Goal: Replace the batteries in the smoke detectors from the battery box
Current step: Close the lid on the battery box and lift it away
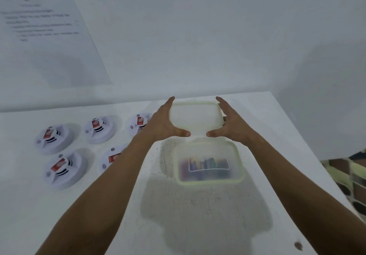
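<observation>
A translucent battery box (pixel 241 167) stands open on the white table (pixel 111 225), with several coloured batteries (pixel 206 165) blurred inside it. Just behind and above the box, both hands hold its clear lid (pixel 195 118). My left hand (pixel 165 125) grips the lid's left edge and my right hand (pixel 230 125) grips its right edge, with the thumbs on the near edge. Several white round smoke detectors lie to the left, each with a red label: one at the far left (pixel 52 137), one behind (pixel 99 128) and one in front (pixel 63 168). My left forearm partly hides two more.
A printed sheet of paper (pixel 45 27) hangs on the white wall at the back left. The table's right edge runs diagonally, with tiled floor (pixel 352 177) beyond it. A dark stain (pixel 298 245) marks the table near the front right.
</observation>
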A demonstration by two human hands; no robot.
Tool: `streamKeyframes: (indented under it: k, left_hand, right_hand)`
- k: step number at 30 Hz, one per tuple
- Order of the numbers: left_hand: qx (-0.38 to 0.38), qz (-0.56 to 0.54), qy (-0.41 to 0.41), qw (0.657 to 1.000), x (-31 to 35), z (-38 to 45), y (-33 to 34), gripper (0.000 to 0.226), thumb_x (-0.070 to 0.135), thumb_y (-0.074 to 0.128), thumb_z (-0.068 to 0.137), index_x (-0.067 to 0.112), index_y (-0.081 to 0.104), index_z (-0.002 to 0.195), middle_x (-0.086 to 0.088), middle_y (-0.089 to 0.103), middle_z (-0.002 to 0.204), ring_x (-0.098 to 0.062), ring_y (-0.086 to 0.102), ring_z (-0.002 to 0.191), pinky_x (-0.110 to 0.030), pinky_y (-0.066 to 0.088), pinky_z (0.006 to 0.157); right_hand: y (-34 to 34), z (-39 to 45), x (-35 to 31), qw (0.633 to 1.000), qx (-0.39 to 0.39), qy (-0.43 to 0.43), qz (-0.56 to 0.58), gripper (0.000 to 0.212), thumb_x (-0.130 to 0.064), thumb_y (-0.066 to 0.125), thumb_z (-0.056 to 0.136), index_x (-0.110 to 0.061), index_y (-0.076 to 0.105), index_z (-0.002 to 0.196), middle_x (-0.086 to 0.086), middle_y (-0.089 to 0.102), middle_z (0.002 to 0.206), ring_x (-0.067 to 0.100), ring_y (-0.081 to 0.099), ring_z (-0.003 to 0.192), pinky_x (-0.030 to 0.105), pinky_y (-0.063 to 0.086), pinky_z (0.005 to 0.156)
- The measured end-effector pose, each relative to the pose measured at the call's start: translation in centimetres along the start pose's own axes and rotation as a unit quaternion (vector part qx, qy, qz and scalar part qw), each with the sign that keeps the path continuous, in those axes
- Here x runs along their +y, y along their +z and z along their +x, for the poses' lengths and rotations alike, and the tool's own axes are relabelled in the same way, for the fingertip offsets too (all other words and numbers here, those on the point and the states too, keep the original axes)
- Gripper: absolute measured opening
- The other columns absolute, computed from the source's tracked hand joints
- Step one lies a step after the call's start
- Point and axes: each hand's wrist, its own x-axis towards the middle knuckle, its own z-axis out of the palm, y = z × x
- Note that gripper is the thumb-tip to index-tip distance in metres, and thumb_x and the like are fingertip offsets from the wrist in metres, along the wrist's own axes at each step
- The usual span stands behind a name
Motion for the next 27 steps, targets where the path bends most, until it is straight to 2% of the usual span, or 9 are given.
streamKeyframes:
  k: [6, 10, 11, 13, 15, 19, 24, 27]
  left_hand:
    - [-0.006, 0.054, 0.002, 0.999, 0.8, 1.2, 0.8, 0.128, 0.043, 0.089, 0.059, 0.026, 0.005, 0.154, 0.0, 0.015, 0.159, -0.018, 0.02, 0.144, -0.037, 0.026, 0.112]
    - [-0.031, 0.128, -0.015, 0.991, 0.9, 1.9, 0.2, 0.134, 0.055, 0.087, 0.054, 0.029, 0.001, 0.153, -0.001, 0.012, 0.16, -0.022, 0.019, 0.146, -0.045, 0.028, 0.114]
    - [-0.042, 0.152, -0.019, 0.987, 1.0, 2.0, 0.1, 0.136, 0.058, 0.087, 0.052, 0.03, -0.001, 0.153, 0.0, 0.01, 0.16, -0.023, 0.016, 0.146, -0.048, 0.027, 0.115]
    - [-0.062, 0.186, -0.012, 0.98, 1.0, 2.4, 0.0, 0.141, 0.062, 0.086, 0.048, 0.031, -0.003, 0.152, 0.002, 0.005, 0.161, -0.022, 0.009, 0.148, -0.051, 0.024, 0.116]
    - [-0.075, 0.204, 0.011, 0.976, 1.3, 2.8, 0.0, 0.143, 0.062, 0.087, 0.045, 0.03, -0.001, 0.153, 0.003, 0.003, 0.161, -0.019, 0.005, 0.148, -0.05, 0.021, 0.118]
    - [-0.099, 0.219, 0.034, 0.97, 2.1, 4.0, 0.1, 0.139, 0.056, 0.089, 0.048, 0.027, 0.003, 0.153, 0.004, 0.009, 0.161, -0.018, 0.009, 0.147, -0.046, 0.02, 0.119]
    - [-0.087, 0.226, 0.027, 0.97, 1.6, 4.7, 0.6, 0.137, 0.056, 0.087, 0.049, 0.033, -0.001, 0.151, 0.001, 0.016, 0.157, -0.025, 0.016, 0.143, -0.055, 0.027, 0.114]
    - [-0.077, 0.239, 0.042, 0.967, 1.5, 4.8, 1.0, 0.133, 0.05, 0.086, 0.052, 0.03, -0.001, 0.151, -0.004, 0.023, 0.151, -0.028, 0.021, 0.137, -0.052, 0.029, 0.111]
  right_hand:
    - [-1.2, 1.2, 0.7, 0.999, -0.025, 0.001, -0.021, 0.127, -0.04, 0.089, 0.047, -0.046, 0.015, 0.15, -0.01, 0.034, 0.152, 0.025, 0.04, 0.138, 0.051, 0.042, 0.11]
    - [-2.1, 2.2, 0.3, 0.994, -0.051, -0.04, -0.083, 0.124, -0.025, 0.092, 0.062, -0.036, 0.01, 0.155, -0.009, 0.024, 0.159, 0.017, 0.027, 0.145, 0.033, 0.03, 0.114]
    - [-2.3, 2.5, 0.0, 0.991, -0.064, -0.054, -0.108, 0.126, -0.026, 0.092, 0.062, -0.034, 0.008, 0.155, -0.009, 0.017, 0.161, 0.016, 0.021, 0.147, 0.033, 0.027, 0.115]
    - [-2.4, 3.1, -0.7, 0.978, -0.1, -0.073, -0.166, 0.132, -0.034, 0.093, 0.06, -0.034, 0.001, 0.155, -0.011, 0.007, 0.164, 0.019, 0.01, 0.15, 0.043, 0.022, 0.119]
    - [-2.4, 3.9, -1.3, 0.968, -0.132, -0.071, -0.199, 0.136, -0.037, 0.094, 0.058, -0.036, -0.003, 0.155, -0.009, 0.006, 0.164, 0.019, 0.007, 0.15, 0.047, 0.021, 0.12]
    - [-2.4, 5.0, -1.6, 0.972, -0.144, -0.057, -0.179, 0.139, -0.034, 0.096, 0.055, -0.039, -0.001, 0.154, -0.003, 0.025, 0.157, 0.022, 0.018, 0.144, 0.05, 0.024, 0.119]
    - [-2.1, 5.4, -0.6, 0.976, -0.132, -0.065, -0.161, 0.138, -0.034, 0.096, 0.054, -0.042, 0.0, 0.152, -0.006, 0.029, 0.152, 0.023, 0.027, 0.135, 0.05, 0.029, 0.115]
    - [-1.8, 5.6, -0.3, 0.975, -0.118, -0.083, -0.169, 0.133, -0.03, 0.095, 0.056, -0.04, 0.004, 0.153, -0.004, 0.032, 0.149, 0.023, 0.029, 0.131, 0.051, 0.03, 0.114]
